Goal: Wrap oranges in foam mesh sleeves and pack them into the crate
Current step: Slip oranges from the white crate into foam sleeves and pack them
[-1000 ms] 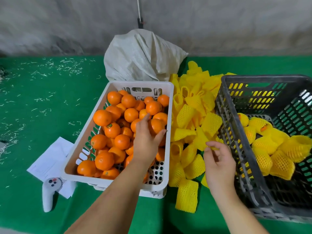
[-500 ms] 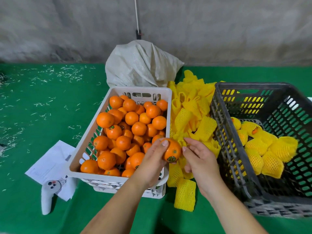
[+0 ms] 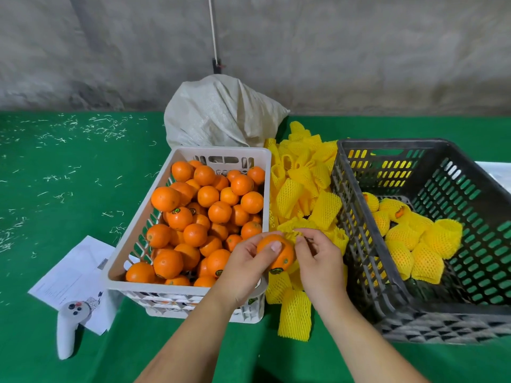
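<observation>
green table (image 3: pixel 69 189) bears 2 crates (image 3: pixel 190 291), sleeves (image 3: pixel 294 317), sack (image 3: pixel 221 114).

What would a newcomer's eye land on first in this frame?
Probably the white basket heaped with bare oranges, centre-left. Then the two hands just right of it: the left hand holds an orange while the right hand pinches a yellow foam sleeve against it.

Perforated plastic crate (image 3: pixel 359 217), foam-mesh sleeves (image 3: pixel 304 189), woven sack (image 3: pixel 221 114).
</observation>
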Tool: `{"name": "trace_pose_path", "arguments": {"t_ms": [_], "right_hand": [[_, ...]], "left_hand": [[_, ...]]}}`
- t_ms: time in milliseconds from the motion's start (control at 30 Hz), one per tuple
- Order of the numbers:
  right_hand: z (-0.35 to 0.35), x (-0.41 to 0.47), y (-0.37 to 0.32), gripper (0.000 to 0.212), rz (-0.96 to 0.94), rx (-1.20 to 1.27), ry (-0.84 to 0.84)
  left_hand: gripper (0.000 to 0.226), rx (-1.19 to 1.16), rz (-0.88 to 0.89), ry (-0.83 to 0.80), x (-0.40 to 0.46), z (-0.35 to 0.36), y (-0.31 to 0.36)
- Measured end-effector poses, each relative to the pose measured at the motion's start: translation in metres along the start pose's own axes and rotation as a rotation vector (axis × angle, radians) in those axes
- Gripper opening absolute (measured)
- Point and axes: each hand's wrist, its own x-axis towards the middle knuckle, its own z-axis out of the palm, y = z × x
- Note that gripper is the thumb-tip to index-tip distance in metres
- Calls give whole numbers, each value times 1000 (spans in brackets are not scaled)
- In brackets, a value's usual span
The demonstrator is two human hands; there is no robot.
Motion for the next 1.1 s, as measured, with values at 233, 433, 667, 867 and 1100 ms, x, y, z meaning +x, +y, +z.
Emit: {"name": "trace_pose_path", "arguments": {"t_ms": [233,433,667,867,1100], "right_hand": [[1,-6,-6,22,-44,60,-70],[-16,11,-21,22,-80,-18,-189],[-22,3,-30,19,-205,-80,-399],[-22,-3,-11,42,-281,-159,-298],[-23,-8,-11,27,-432,-258,-75]], "left_hand": [[85,122,97,-47,-2,-2,-4],[75,193,121,-96,-2,0,-11],[58,55,112,43,1,-1,-12],[75,140,54,-95,3,-12,-18],[67,160,95,62,-1,1,-14]]}}
